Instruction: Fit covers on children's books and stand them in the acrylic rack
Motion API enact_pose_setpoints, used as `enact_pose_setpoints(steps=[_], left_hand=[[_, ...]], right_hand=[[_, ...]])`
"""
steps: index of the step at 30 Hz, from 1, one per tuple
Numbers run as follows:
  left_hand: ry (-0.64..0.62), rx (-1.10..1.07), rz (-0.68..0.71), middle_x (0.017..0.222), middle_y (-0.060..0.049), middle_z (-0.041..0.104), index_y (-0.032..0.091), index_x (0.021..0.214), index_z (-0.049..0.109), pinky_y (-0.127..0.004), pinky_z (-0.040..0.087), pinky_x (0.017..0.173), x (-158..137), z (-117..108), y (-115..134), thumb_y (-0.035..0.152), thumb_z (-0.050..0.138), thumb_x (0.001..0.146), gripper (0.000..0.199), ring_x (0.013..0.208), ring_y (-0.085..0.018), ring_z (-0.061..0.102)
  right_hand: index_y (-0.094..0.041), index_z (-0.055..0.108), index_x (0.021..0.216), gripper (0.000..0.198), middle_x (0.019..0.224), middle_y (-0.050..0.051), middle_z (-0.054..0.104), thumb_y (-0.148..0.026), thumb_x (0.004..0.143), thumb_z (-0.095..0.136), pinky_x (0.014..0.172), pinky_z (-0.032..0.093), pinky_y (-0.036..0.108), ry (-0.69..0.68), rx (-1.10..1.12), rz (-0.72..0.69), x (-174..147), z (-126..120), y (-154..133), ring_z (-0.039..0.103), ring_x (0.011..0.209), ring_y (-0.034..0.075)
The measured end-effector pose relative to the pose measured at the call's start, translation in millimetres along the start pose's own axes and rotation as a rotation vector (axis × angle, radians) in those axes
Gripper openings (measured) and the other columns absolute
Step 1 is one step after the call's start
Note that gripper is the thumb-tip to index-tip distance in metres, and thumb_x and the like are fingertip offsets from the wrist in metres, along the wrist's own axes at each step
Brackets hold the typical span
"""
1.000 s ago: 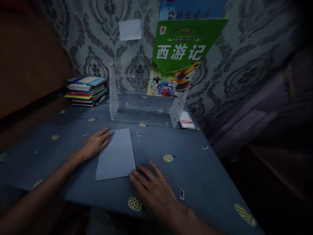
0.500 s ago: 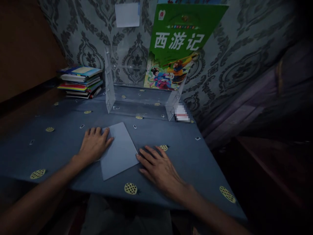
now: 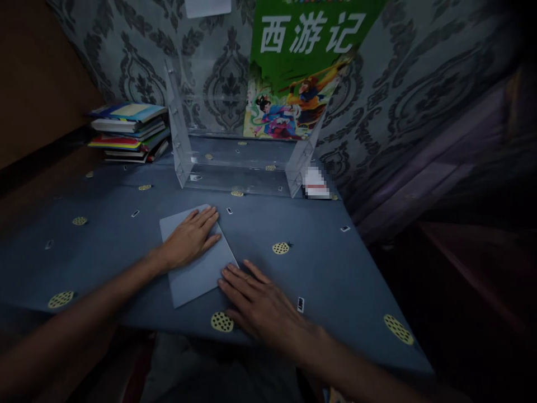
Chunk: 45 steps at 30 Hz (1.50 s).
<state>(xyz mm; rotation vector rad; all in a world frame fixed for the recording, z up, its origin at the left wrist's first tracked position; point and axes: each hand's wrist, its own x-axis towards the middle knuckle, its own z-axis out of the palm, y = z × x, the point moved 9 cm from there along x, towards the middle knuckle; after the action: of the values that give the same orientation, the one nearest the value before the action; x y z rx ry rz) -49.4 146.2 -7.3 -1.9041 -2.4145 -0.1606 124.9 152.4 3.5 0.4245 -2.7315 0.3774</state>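
Note:
A pale sheet of paper (image 3: pixel 187 285) lies flat on the table, turned at an angle; whether it is folded I cannot tell. My left hand (image 3: pixel 188 238) rests palm down on its upper part, with fingers stretched towards the far right edge and the thumb out to the side. At the paper's right corner, my right hand (image 3: pixel 262 302) lies with its fingers extended and some fingertips over the edge. Neither hand grips anything. Part of the sheet is hidden under my left hand.
Behind the paper stands a clear plastic rack (image 3: pixel 239 179) holding a green picture book (image 3: pixel 293 73). A stack of books (image 3: pixel 130 134) is at the back left. A blurred-out white item (image 3: pixel 316 184) sits right of the rack. The blue patterned cloth (image 3: pixel 310 268) covers the table.
My left hand has slid right from the paper's left edge onto its upper part. My right hand has shifted slightly left onto the right corner. The view has tilted down a little.

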Motion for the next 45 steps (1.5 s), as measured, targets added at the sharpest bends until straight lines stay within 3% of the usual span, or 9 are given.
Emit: enact_pose_setpoints(steps=[8, 14, 19, 26, 34, 37, 41, 43, 45], left_hand=[[0.034, -0.128, -0.078, 0.156, -0.015, 0.050, 0.009, 0.145, 0.051, -0.043, 0.033, 0.123, 10, -7, -19, 0.042, 0.033, 0.103, 0.056, 0.149, -0.024, 0.041], [0.010, -0.142, -0.135, 0.159, -0.011, 0.047, 0.018, 0.147, 0.050, -0.055, 0.027, 0.124, -26, -10, -29, 0.043, 0.031, 0.103, 0.054, 0.151, -0.027, 0.036], [0.041, -0.057, -0.271, 0.159, -0.015, 0.044, 0.019, 0.148, 0.052, -0.055, 0.033, 0.118, -54, -16, -45, 0.048, 0.033, 0.103, 0.057, 0.149, -0.035, 0.036], [0.039, 0.131, -0.374, 0.140, -0.017, 0.055, 0.024, 0.144, 0.056, -0.055, 0.044, 0.101, -56, -31, -34, 0.058, 0.037, 0.101, 0.058, 0.122, -0.038, 0.054], [-0.092, 0.355, -0.424, 0.120, -0.021, 0.062, 0.019, 0.137, 0.060, -0.054, 0.047, 0.083, -66, -46, -4, 0.058, 0.035, 0.101, 0.059, 0.102, -0.042, 0.062], [-0.103, 0.427, -0.391, 0.110, -0.020, 0.066, 0.017, 0.132, 0.062, -0.052, 0.046, 0.079, -70, -48, 9, 0.053, 0.030, 0.103, 0.057, 0.090, -0.039, 0.066], [-0.077, 0.412, -0.391, 0.107, -0.021, 0.069, 0.015, 0.135, 0.063, -0.053, 0.046, 0.078, -71, -48, 15, 0.046, 0.027, 0.104, 0.057, 0.086, -0.039, 0.069], [-0.075, 0.390, -0.398, 0.108, -0.023, 0.069, 0.013, 0.137, 0.062, -0.054, 0.047, 0.078, -71, -47, 14, 0.045, 0.027, 0.103, 0.058, 0.087, -0.041, 0.069], [-0.075, 0.381, -0.398, 0.110, -0.022, 0.069, 0.012, 0.138, 0.062, -0.056, 0.047, 0.081, -70, -46, 14, 0.045, 0.028, 0.103, 0.058, 0.089, -0.042, 0.070]], right_hand=[[-0.011, 0.062, 0.135, 0.037, 0.139, 0.014, 0.065, -0.024, 0.103, 0.050, 0.117, 0.044, 0.055, 0.030, -0.016, 0.076, -14, -6, 8, 0.061, 0.131, 0.025], [-0.019, 0.059, 0.142, 0.039, 0.143, 0.010, 0.063, -0.024, 0.104, 0.051, 0.121, 0.036, 0.059, -0.048, -0.032, 0.147, -14, -3, 11, 0.057, 0.136, 0.025], [-0.020, 0.059, 0.142, 0.039, 0.146, 0.009, 0.060, -0.030, 0.105, 0.052, 0.123, 0.030, 0.061, -0.106, -0.092, 0.159, -13, -2, 12, 0.053, 0.139, 0.028], [-0.021, 0.059, 0.141, 0.040, 0.146, 0.006, 0.061, -0.036, 0.106, 0.048, 0.120, 0.033, 0.061, -0.150, -0.168, 0.189, -9, -5, 22, 0.048, 0.143, 0.030], [-0.017, 0.061, 0.140, 0.040, 0.146, 0.012, 0.060, -0.034, 0.106, 0.047, 0.119, 0.032, 0.064, -0.163, -0.208, 0.371, 0, -20, 72, 0.046, 0.145, 0.033], [-0.014, 0.059, 0.142, 0.045, 0.148, 0.015, 0.058, -0.039, 0.105, 0.050, 0.119, 0.032, 0.066, -0.125, -0.175, 0.379, 4, -16, 47, 0.045, 0.145, 0.034], [-0.011, 0.055, 0.144, 0.059, 0.149, 0.018, 0.056, -0.049, 0.099, 0.058, 0.124, 0.032, 0.054, -0.086, -0.036, 0.095, 9, 5, -30, 0.041, 0.148, 0.030], [-0.007, 0.053, 0.144, 0.060, 0.151, 0.019, 0.054, -0.047, 0.100, 0.059, 0.124, 0.035, 0.049, -0.085, -0.012, 0.062, 5, 12, -44, 0.041, 0.148, 0.029], [-0.006, 0.051, 0.146, 0.058, 0.152, 0.018, 0.052, -0.042, 0.101, 0.057, 0.124, 0.037, 0.047, -0.089, -0.003, 0.104, -3, 11, -37, 0.042, 0.148, 0.027]])
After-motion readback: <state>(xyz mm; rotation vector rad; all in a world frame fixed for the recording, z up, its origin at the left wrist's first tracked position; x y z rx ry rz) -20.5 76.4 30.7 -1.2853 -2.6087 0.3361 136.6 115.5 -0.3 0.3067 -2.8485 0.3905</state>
